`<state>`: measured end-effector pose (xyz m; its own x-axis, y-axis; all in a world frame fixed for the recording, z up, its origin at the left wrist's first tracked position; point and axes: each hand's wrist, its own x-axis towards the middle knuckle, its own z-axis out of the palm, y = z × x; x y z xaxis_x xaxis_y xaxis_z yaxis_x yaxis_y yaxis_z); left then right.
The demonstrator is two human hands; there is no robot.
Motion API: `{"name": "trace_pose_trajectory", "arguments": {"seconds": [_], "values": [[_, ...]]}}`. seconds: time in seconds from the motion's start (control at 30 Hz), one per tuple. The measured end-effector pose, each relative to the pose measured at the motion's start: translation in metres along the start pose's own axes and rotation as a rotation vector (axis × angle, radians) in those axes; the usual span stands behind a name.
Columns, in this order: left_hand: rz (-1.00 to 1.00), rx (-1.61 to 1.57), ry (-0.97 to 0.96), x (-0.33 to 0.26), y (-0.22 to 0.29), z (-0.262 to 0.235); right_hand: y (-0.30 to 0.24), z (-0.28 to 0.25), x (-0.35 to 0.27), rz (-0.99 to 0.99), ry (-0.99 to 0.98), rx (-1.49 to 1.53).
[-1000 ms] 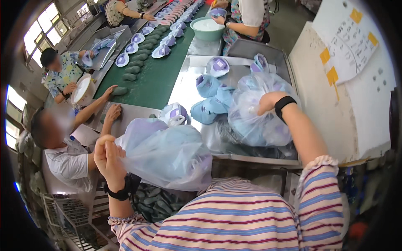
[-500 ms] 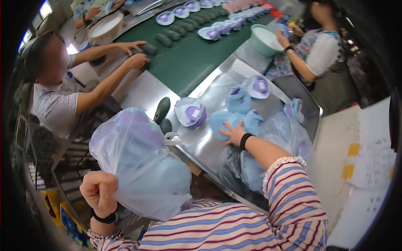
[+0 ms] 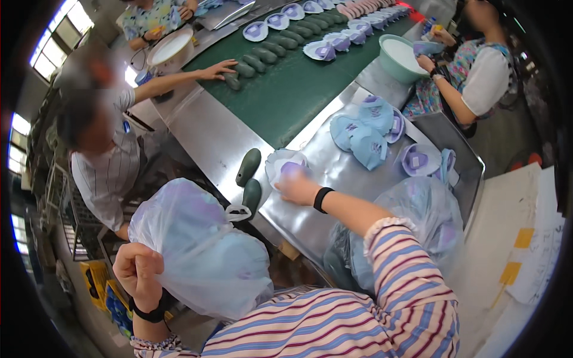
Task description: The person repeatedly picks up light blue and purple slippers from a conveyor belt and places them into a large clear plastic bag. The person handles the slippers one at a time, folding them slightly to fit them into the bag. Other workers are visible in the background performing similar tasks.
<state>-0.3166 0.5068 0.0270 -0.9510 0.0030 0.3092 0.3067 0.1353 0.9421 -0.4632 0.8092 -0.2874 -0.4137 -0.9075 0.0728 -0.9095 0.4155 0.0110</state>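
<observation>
My left hand [image 3: 138,267] is closed on the gathered edge of a clear plastic bag [image 3: 206,250] filled with pale blue and purple shoe uppers. The bag hangs in front of my body. My right hand [image 3: 301,191] is at a white shoe upper with purple lining [image 3: 276,164], lying near the metal table's left corner. Its fingers are blurred but bend onto the purple part. Farther right lie several loose pale blue shoe uppers [image 3: 369,148] in a cluster and another purple-lined upper [image 3: 419,160].
Two dark green shoe lasts [image 3: 249,167] lie left of my right hand. A second filled plastic bag [image 3: 418,206] sits on the metal table [image 3: 316,218] by my right forearm. Beyond runs a green conveyor belt [image 3: 256,101] with rows of lasts and uppers. Several co-workers stand around it.
My right hand has left the blue uppers and moved left to the white upper. The blue uppers now lie farther away in a cluster. A co-worker's hand has moved along the lasts. The view has shifted.
</observation>
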Motion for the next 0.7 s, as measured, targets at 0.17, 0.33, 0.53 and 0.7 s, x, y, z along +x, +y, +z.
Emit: {"name": "trace_pose_trajectory", "arguments": {"seconds": [0.17, 0.33, 0.53, 0.7], "values": [[0.153, -0.083, -0.041, 0.034, 0.016, 0.01, 0.105, 0.018, -0.064, 0.782, -0.107, -0.367], [0.179, -0.202, -0.059, 0.082, 0.024, 0.07, 0.159, -0.074, -0.158, 0.972, -0.41, -0.398], [0.305, -0.628, -0.231, 0.118, 0.024, 0.131, 0.118, -0.111, -0.23, 1.146, -0.101, -0.34], [0.058, 0.273, -0.433, 0.09, -0.11, 0.12, 0.064, -0.168, -0.196, 0.977, -0.057, 0.122]]}}
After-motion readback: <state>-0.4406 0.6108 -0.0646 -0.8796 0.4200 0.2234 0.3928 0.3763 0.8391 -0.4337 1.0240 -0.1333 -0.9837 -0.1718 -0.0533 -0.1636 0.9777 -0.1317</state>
